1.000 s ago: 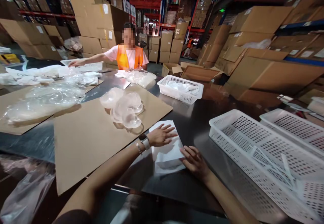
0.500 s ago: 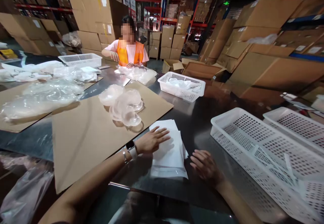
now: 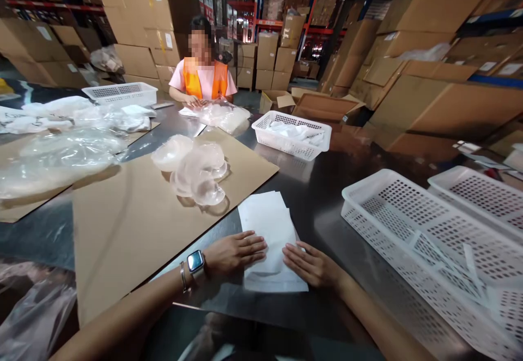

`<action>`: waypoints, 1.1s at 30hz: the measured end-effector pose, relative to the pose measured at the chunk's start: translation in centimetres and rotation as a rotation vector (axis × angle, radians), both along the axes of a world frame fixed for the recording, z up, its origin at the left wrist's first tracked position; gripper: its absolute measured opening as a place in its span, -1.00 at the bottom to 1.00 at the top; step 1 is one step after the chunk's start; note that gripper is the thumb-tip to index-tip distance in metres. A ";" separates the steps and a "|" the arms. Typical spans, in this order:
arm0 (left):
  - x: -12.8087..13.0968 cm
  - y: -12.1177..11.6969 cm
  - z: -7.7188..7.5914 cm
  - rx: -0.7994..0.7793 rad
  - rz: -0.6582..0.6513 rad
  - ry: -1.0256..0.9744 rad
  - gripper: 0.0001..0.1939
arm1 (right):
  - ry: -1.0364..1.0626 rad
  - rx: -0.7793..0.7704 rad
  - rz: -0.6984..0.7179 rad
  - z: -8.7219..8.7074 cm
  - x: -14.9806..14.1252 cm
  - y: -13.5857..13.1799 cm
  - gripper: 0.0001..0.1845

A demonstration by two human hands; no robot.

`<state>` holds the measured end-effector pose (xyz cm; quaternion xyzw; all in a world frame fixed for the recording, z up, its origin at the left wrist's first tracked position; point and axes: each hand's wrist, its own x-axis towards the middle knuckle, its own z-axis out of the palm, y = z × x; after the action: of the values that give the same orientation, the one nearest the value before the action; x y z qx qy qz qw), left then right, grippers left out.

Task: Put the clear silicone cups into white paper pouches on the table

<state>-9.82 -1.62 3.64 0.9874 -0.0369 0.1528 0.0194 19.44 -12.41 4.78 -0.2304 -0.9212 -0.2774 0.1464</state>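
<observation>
Both hands flat, fingers spread, grasping nothing: left hand (image 3: 235,252) and right hand (image 3: 312,265) press on the near end of the white bags (image 3: 269,230), stacked on the dark table (image 3: 327,208) near centre.

Risks, as I judge them: the table looks slick, so uneven pressure could fan the stack or slide it off the near edge. The clear cups (image 3: 192,170) sit close on the cardboard sheet (image 3: 134,219); a stray elbow could scatter them.

White basket (image 3: 408,225) right. Warehouse, boxes stacked all around; a person in an orange vest (image 3: 204,80) at the far side.
</observation>
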 end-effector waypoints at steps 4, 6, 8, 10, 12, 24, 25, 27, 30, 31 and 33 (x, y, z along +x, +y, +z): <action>-0.4 -0.6 0.0 0.021 -0.014 -0.005 -0.59 | 0.059 -0.031 0.016 -0.2 0.3 0.0 -0.68; -0.4 -0.8 -0.2 0.021 -0.037 -0.031 -0.59 | 0.107 -0.052 0.013 -0.4 0.2 0.0 -0.71; -0.2 -0.8 -0.6 -0.002 -0.051 -0.056 -0.59 | 0.125 -0.105 0.007 -0.7 0.2 -0.1 -0.70; -0.2 -0.9 -1.0 -0.065 -0.045 -0.079 -0.60 | 0.130 -0.187 0.005 -1.2 0.3 -0.2 -0.66; -0.4 -1.2 -1.1 -0.180 -0.018 -0.093 -0.62 | 0.164 -0.276 0.012 -1.8 0.5 -0.5 -0.60; -1.2 -8.5 -0.3 -0.911 0.724 -0.224 -0.53 | 1.047 -0.638 -0.468 -1.6 -5.0 -6.3 -0.64; -1.0 -8.9 -0.7 -0.910 0.783 -0.254 -0.53 | 1.114 -0.623 -0.546 -1.6 -5.6 -6.4 -0.62; -0.5 -9.4 -1.5 -0.892 0.895 -0.336 -0.52 | 1.177 -0.597 -0.659 -1.8 -6.5 -6.2 -0.56; 0.1 -9.9 -2.2 -0.822 0.991 -0.436 -0.51 | 1.207 -0.571 -0.736 -2.0 -7.1 -5.6 -0.49; 0.2 -10.0 -2.3 -0.797 1.012 -0.454 -0.52 | 1.214 -0.562 -0.749 -2.0 -7.3 -5.4 -0.48; 0.4 -10.2 -2.4 -0.755 1.045 -0.463 -0.53 | 1.215 -0.558 -0.776 -2.0 -7.4 -5.2 -0.47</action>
<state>-9.39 -11.82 1.25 0.7430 0.4972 0.3516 0.2777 11.99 -17.62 2.77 -0.6769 -0.5684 0.1088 0.4548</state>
